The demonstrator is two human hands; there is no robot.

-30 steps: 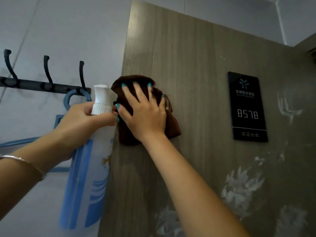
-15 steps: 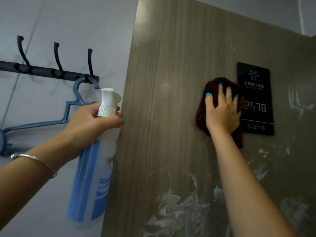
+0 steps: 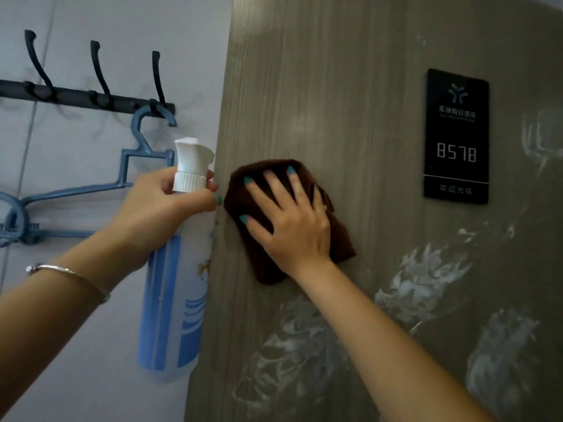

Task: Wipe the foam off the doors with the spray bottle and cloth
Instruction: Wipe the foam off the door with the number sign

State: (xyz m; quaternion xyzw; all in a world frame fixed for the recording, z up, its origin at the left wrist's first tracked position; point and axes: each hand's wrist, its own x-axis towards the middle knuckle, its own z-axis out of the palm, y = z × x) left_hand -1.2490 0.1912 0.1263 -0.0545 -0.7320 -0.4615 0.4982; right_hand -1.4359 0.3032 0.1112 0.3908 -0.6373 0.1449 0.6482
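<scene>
While the right hand lies flat with fingers spread, it presses the brown cloth against the door. The cloth sits near the door's left edge, at mid height, bunched under the palm, with its lower corners showing beneath the wrist and beside it. The left hand grips the spray bottle at the neck, fingers curled round it just below the white nozzle. The bottle hangs upright, its body blue and white, just beside the door's left edge and close to the cloth. A bracelet circles the left wrist.

Foam remains on the door in white smears below and to the right of the cloth, with a further smear at the right edge, beside the sign. The black sign reads 8578 and sits well apart from the cloth.

On the wall to the left, a hook rail carries a blue hanger.
</scene>
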